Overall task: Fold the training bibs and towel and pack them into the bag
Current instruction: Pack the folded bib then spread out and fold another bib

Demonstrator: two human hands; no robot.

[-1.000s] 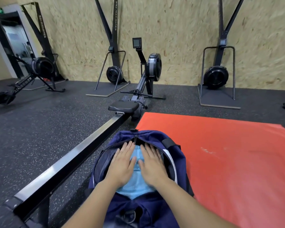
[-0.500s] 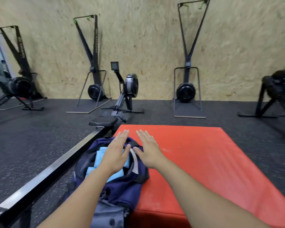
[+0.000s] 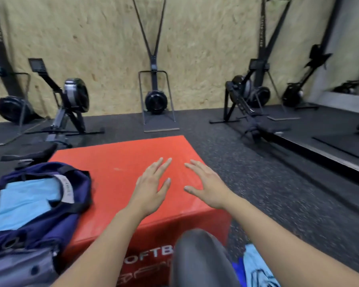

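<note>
Both hands have come off the bag (image 3: 35, 212) and swung right: the left hand (image 3: 151, 188) and right hand (image 3: 208, 188) now hover flat, fingers spread and holding nothing, over the bare red worktop (image 3: 120, 162). The bag sits open at its left edge with light blue folded cloth (image 3: 27, 199) packed inside. More blue fabric (image 3: 255, 268) lies on the floor lower right, likely the next piece to fold

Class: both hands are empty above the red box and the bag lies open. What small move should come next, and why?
Probably the right hand reaches down to the light blue cloth at the lower right. Both hands are open, the left hand too, and the bag already holds one blue piece, so that cloth seems still unpacked.
</note>
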